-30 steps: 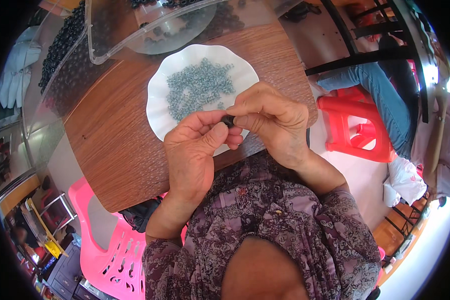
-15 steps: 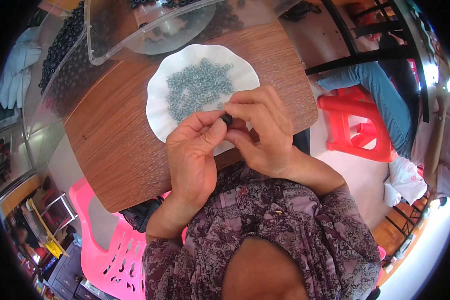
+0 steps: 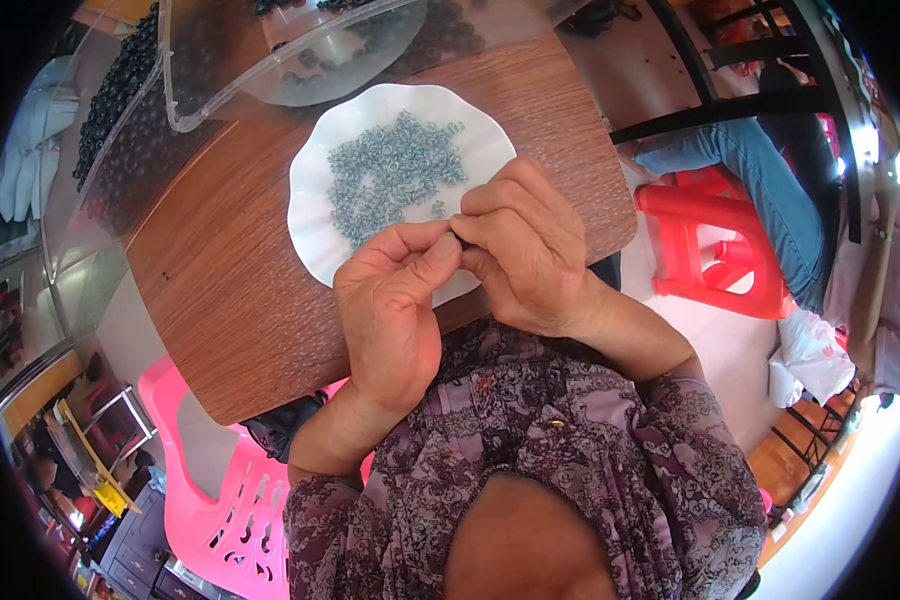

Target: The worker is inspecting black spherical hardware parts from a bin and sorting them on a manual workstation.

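My left hand (image 3: 388, 310) and my right hand (image 3: 530, 250) meet over the near edge of a white scalloped plate (image 3: 307, 205). Between their fingertips is a small black piece (image 3: 460, 241), mostly covered, so its shape cannot be made out. The left thumb and forefinger pinch it from one side. From the other side press the right thumb and forefinger, with the remaining right fingers curled in. Many small, clear, bluish-grey rings (image 3: 385, 170) lie heaped on the plate just beyond my hands.
The plate rests on a brown wooden table (image 3: 240, 300). Clear plastic bins (image 3: 185, 120) with black round pieces (image 3: 120, 95) stand at the far left. A pink chair (image 3: 185, 470) is at the near left. On the right are a red stool (image 3: 675, 240) and a person's jeans-clad leg (image 3: 750, 165).
My right fingers have closed in and curled more tightly around the small black piece, which now shows less. The left hand keeps its pinch, nearly in the same place.
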Tool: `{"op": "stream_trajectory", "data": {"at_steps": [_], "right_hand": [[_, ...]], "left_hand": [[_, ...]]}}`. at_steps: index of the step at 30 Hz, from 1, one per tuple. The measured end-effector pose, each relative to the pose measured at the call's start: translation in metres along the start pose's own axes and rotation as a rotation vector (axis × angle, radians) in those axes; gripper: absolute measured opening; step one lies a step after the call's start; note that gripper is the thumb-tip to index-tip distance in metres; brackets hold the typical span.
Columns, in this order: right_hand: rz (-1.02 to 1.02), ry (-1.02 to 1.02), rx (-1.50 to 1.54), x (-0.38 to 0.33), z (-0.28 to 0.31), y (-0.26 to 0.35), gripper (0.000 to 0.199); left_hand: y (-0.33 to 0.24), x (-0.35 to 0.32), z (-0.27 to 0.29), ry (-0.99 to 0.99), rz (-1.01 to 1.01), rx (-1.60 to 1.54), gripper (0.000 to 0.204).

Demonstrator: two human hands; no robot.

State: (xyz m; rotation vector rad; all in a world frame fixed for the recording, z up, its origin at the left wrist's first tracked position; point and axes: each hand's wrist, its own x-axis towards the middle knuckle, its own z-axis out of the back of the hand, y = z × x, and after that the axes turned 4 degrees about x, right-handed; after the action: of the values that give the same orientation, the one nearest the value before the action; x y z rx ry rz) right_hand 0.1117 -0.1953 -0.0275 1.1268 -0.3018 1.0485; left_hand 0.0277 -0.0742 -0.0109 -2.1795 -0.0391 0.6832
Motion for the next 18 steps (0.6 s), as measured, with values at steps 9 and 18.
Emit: {"op": "stream_trajectory", "data": {"at_steps": [9, 18], "right_hand": [[-0.092, -0.006, 0.131, 0.003, -0.001, -0.008, 0.033], [-0.078, 0.027, 0.211, 0.004, -0.003, -0.008, 0.033]], "left_hand": [[-0.009, 0.0, 0.003, 0.03, -0.009, 0.035, 0.026], [-0.01, -0.003, 0.003, 0.049, 0.0, 0.058, 0.023]]}}
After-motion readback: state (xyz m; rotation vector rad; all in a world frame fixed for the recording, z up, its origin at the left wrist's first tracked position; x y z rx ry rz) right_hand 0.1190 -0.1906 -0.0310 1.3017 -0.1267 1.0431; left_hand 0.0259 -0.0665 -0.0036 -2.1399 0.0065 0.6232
